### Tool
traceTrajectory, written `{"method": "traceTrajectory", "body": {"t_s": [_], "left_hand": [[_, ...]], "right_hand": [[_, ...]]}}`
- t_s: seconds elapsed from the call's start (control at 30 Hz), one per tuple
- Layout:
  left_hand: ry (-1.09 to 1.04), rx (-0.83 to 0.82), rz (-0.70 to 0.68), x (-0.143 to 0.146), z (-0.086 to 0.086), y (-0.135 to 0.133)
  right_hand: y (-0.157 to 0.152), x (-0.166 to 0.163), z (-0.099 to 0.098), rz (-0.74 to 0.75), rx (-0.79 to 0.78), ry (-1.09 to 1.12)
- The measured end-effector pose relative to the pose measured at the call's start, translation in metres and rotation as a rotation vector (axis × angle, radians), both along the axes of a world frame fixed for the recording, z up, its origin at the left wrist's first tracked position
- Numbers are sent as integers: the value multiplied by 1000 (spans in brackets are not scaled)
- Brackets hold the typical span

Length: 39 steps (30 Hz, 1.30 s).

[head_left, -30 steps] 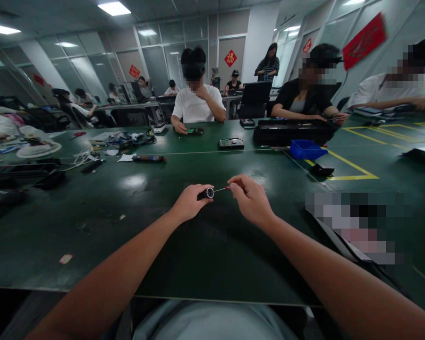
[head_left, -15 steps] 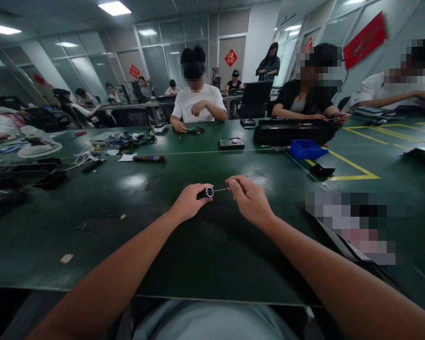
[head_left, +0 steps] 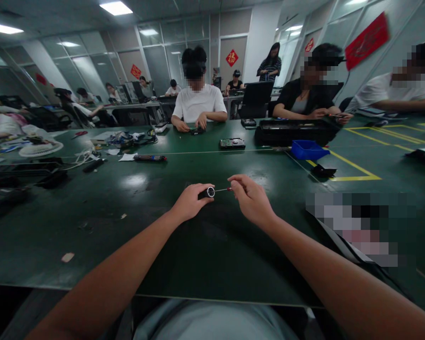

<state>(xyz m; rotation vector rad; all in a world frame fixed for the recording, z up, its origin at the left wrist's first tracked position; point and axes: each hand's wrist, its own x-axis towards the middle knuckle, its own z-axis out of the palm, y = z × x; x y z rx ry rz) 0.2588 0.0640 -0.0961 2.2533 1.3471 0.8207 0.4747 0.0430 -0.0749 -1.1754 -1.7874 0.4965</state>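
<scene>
Through the head camera I see the black cylinder above the middle of the worktop, well in from the near edge; whether it rests on the surface I cannot tell. A silver ring rims the end that faces right. My left hand is clamped on the cylinder, thumb below and fingers over the top.

From the right, a thin tool with a red end points its shaft at that ring; I can't make out whether the tip goes inside. My right hand has thumb and forefinger pinched together on the red end.

Further out, toward the far edge, I have a circuit-board unit lying flat, and left of it a dark pen-like tool beside a white paper piece. To the right sit a blue tray and, just nearer me, a small black part, by yellow lines on the worktop. A long black casing lies behind the tray. At the far edge a person in a white shirt has both hands at a small dark object. Toward the near left corner I spot a pale scrap.
</scene>
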Motion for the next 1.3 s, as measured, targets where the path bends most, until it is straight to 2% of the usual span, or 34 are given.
{"method": "traceTrajectory", "body": {"t_s": [0.17, 0.37, 0.43, 0.53, 0.67, 0.73, 1.17, 1.3], "left_hand": [[7, -3, -6, 0, -2, 1], [8, 6, 2, -1, -1, 3], [46, 42, -37, -1, 1, 3], [165, 90, -104, 0, 4, 4], [235, 77, -99, 0, 1, 7], [235, 66, -84, -1, -1, 8], [174, 100, -59, 1, -3, 7], [186, 115, -52, 1, -1, 6]], "right_hand": [[0, -1, -1, -28, -24, 57], [15, -6, -13, 32, -174, 482], [22, -4, -18, 42, -260, 639], [32, 0, -23, 38, -393, 724], [34, 3, -25, -103, -301, 609], [32, 2, -24, -128, -242, 559], [15, -4, -13, 20, -118, 274], [11, -4, -12, -34, -108, 235]]}}
